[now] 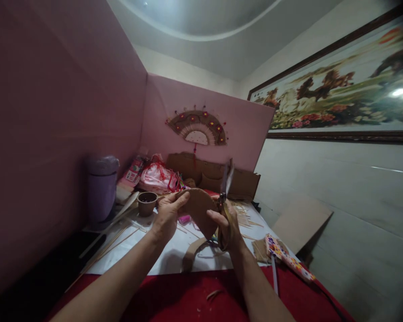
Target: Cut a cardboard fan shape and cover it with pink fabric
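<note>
My left hand grips the left end of a brown cardboard piece with a rounded top edge, thumb on the near face. In my right hand is a pair of scissors, its blades pointing up and slightly apart. The fingers of that hand also touch the cardboard's right edge. Below the piece, a curved cardboard strip lies on the white tabletop sheet. The far side of the cardboard is hidden from me.
A brown cup and a purple lidded container stand at left. Pink plastic packages lie behind. Thin wooden sticks are scattered about. A flowered pouch rests at right. A decorated fan hangs on the pink panel.
</note>
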The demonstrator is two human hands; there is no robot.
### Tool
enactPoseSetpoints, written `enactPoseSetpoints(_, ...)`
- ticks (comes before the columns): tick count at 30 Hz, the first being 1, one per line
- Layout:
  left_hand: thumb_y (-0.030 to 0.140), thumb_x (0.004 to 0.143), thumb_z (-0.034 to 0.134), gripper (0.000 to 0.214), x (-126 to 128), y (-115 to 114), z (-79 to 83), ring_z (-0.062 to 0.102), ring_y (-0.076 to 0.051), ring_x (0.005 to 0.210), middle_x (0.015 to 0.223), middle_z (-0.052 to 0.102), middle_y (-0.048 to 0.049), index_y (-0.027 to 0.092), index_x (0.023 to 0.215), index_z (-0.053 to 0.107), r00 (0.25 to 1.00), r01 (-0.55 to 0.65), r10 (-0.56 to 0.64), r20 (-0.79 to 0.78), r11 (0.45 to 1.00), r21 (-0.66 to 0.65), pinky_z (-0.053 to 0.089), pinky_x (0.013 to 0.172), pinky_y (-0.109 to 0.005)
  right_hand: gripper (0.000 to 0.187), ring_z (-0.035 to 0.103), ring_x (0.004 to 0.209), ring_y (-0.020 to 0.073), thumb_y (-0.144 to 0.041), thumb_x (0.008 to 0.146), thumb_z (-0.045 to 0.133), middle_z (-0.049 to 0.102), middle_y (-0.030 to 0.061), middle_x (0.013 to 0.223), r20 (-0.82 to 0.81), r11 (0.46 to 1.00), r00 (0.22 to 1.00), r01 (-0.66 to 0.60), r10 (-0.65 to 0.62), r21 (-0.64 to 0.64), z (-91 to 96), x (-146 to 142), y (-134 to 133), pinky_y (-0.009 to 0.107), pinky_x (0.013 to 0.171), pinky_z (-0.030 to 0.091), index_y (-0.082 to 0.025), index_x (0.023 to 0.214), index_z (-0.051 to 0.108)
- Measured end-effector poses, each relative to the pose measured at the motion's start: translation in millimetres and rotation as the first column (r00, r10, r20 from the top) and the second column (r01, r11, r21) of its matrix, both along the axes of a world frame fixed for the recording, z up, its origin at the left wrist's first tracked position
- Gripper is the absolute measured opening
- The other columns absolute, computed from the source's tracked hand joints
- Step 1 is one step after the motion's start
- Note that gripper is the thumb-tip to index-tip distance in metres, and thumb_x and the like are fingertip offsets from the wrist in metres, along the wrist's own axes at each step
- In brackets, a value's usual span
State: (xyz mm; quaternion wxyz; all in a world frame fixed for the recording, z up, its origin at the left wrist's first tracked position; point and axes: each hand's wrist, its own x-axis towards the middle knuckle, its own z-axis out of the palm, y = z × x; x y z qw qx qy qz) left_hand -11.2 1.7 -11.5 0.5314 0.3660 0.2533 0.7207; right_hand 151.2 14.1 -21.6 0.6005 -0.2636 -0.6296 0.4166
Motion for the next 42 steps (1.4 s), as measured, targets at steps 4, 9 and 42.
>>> enactPoseSetpoints(4, 0.018, 0.056, 0.076, 0.027, 1, 4, -2.8, 0.062, -0.016, 0.058, 0.073, 0.071, -0.0063, 0.010, 0.082, 0.071, 0.996, -0.031, 0.042, 0.083, 0.990, -0.137, 0.052, 0.050, -0.028, 0.028, 0.059, 0.076, 0.0181, -0.030, 0.069, 0.067, 0.065, 0.0013, 0.086, -0.091, 0.975, 0.983, -0.169, 0.158, -0.142, -6.8, -5, 2, 0.029, 0.069, 0.046, -0.021, 0.094, 0.063)
enactPoseSetpoints(9, 0.010, 0.060, 0.070, 0.014, 1, 5, -1.3, 0.059, -0.014, 0.051, 0.061, 0.066, -0.0033, 0.010, 0.074, 0.069, 0.985, -0.074, 0.114, 0.127, 0.955, -0.287, 0.050, 0.046, -0.025, 0.030, 0.062, 0.070, 0.0180, -0.033, 0.069, 0.068, 0.068, 0.0022, 0.083, -0.187, 0.884, 0.946, -0.317, 0.266, -0.345, -11.3, -11, 5, 0.028, 0.063, 0.048, -0.018, 0.095, 0.066)
enactPoseSetpoints(42, 0.015, 0.055, 0.072, 0.025, -11, 15, -4.0, 0.060, -0.014, 0.049, 0.063, 0.066, -0.0024, 0.011, 0.079, 0.068, 0.969, -0.207, 0.226, 0.097, 0.962, -0.178, 0.051, 0.043, -0.026, 0.035, 0.060, 0.065, 0.0198, -0.035, 0.059, 0.074, 0.068, 0.0044, 0.074, -0.068, 0.953, 0.992, -0.117, 0.103, -0.278, -27.2, -15, 11, 0.028, 0.056, 0.046, -0.016, 0.087, 0.066)
